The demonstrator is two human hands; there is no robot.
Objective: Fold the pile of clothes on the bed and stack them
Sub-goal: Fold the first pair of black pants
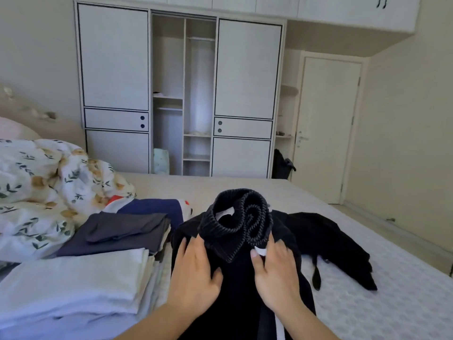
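Note:
I hold up a black garment with a ribbed elastic waistband over the bed. My left hand grips its left side just below the waistband. My right hand grips its right side, thumb on a white stripe. Another black garment lies crumpled on the bed to the right. To the left sit folded clothes: a dark grey piece over a navy one, and a white folded stack in front.
A floral duvet is bunched at the left of the bed. Behind the bed stands a white wardrobe with its middle section open. A closed door is at the right, with a black bag beside it.

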